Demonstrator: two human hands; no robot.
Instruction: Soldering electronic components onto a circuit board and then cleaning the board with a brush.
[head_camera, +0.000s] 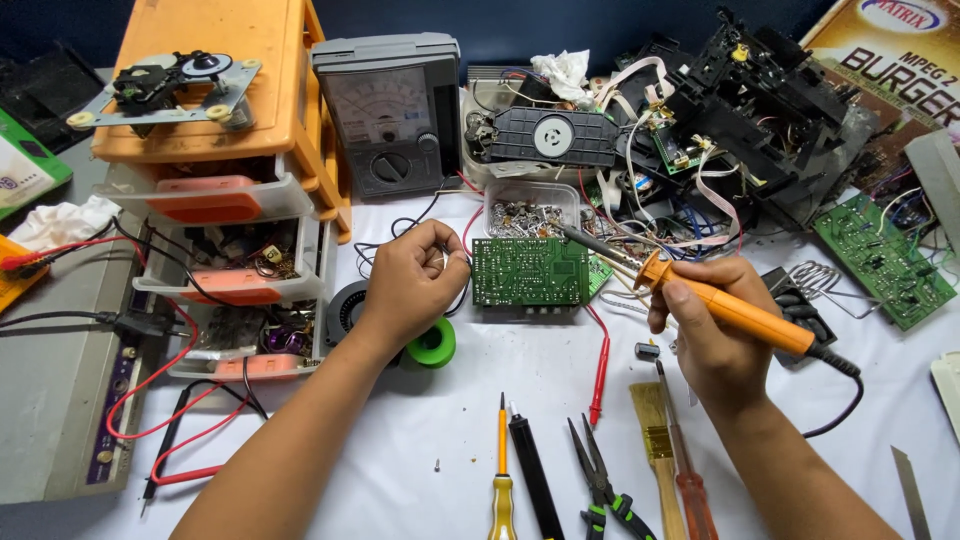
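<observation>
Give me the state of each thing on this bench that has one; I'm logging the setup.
left hand: closed, pinching thin wire at the board's left edge
right hand: gripping the soldering iron
soldering iron: held tilted, tip over the board's upper right corner
green circuit board: lying flat, solder side up
orange drawer unit: drawers partly pulled out
clear plastic box: open, holding small parts

At the desk's far right corner lies a printed cardboard box (890, 60), brown and gold with a red-and-blue oval emblem and bold pale lettering, half buried under black plastic parts. At the far edge, left of centre, a grey analog multimeter (388, 110) stands upright, its pale dial face under a clear window. At the left edge a green-and-white printed packet (25, 165) shows, cut off by the frame.
</observation>
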